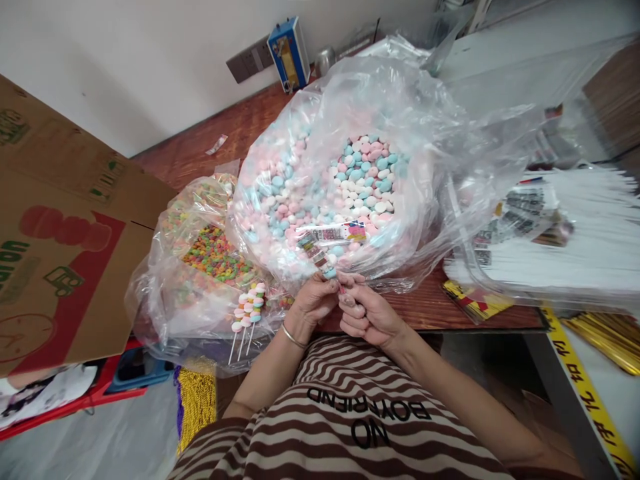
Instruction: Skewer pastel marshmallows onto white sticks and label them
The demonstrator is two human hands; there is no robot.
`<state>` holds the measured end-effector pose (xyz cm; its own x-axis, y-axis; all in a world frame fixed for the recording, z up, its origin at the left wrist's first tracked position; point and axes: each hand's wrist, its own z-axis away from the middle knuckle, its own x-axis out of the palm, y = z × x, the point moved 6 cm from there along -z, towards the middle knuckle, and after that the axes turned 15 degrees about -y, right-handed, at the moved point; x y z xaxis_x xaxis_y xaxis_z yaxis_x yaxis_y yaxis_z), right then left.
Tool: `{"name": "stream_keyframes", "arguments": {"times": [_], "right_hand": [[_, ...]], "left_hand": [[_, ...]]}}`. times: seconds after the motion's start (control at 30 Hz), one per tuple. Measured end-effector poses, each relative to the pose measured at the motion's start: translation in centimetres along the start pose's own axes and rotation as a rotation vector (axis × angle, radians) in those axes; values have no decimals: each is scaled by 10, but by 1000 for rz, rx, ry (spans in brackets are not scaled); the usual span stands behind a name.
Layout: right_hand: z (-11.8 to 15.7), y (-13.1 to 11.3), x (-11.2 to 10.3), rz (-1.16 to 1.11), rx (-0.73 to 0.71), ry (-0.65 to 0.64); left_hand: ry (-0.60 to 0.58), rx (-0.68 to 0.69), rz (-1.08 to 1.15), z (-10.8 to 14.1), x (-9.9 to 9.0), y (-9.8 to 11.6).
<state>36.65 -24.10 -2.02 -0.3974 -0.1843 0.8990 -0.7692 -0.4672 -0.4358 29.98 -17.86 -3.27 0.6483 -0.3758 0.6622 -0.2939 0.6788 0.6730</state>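
My left hand [316, 298], with a bangle on the wrist, is closed on a small clear printed candy wrapper [315, 253]. Pink, white and blue candies show inside its lower end. Close beside it, my right hand [367, 312] pinches with curled fingers at the wrapper's bottom end; what exactly lies between those fingertips is mostly hidden. Just beyond, another flat printed wrapper [333, 233] rests on a big clear bag of pink, white and blue candies [367, 173]. Left of my hands, several candy skewers on white sticks [247, 307] lie on a second plastic bag.
A bag of small multicoloured candies [215, 257] sits left, beside a cardboard box [65, 227]. At right, a clear tray [500, 287] holds white sticks [595, 227] and printed wrappers [530, 207]. Gold twist ties [607, 337] lie farther right. A blue device [290, 57] stands by the wall.
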Motion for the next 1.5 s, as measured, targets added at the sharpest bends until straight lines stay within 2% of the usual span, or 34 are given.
{"name": "stream_keyframes", "arguments": {"times": [0.1,0.23,0.3,0.37,0.47,0.57,0.7,0.77,0.8,0.87,0.93,1.0,1.07,1.17,1.23,1.3,1.37,1.5], "right_hand": [[2,-6,-11,210,-92,148],[16,-29,-13,774,-363,503],[19,-32,-9,888,-413,565],[15,-27,-10,726,-391,483],[7,-14,-11,259,-290,255],[4,-3,-2,-27,-182,43],[3,14,15,-191,-40,-215],[3,18,20,-166,-16,-261],[4,18,19,-107,-28,-241],[12,12,13,159,-68,-135],[31,2,4,619,-92,34],[59,-9,-5,1130,-62,234],[90,-20,-19,1494,14,496],[128,-40,-40,1754,128,975],[134,-51,-48,1834,198,1180],[127,-60,-53,1890,258,1263],[116,-64,-56,1915,294,1290],[112,-62,-55,1946,227,1273]], "left_hand": [[21,41,-23,-3,8,-1],[174,168,-78,-2,16,1],[212,207,-125,0,19,2],[177,190,-146,2,21,2],[33,98,-92,2,23,0],[-48,12,-18,5,19,-4],[-115,-34,-26,10,16,-10],[-154,19,-64,11,20,-6],[-157,57,-85,12,22,-2],[-120,145,-135,15,23,11],[-37,241,-188,20,20,29],[53,334,-233,28,13,45],[100,394,-256,36,6,55],[74,403,-247,44,2,54],[35,366,-232,46,5,45],[2,329,-230,45,11,36],[-19,315,-248,46,16,32],[-37,301,-330,49,15,32]]}}
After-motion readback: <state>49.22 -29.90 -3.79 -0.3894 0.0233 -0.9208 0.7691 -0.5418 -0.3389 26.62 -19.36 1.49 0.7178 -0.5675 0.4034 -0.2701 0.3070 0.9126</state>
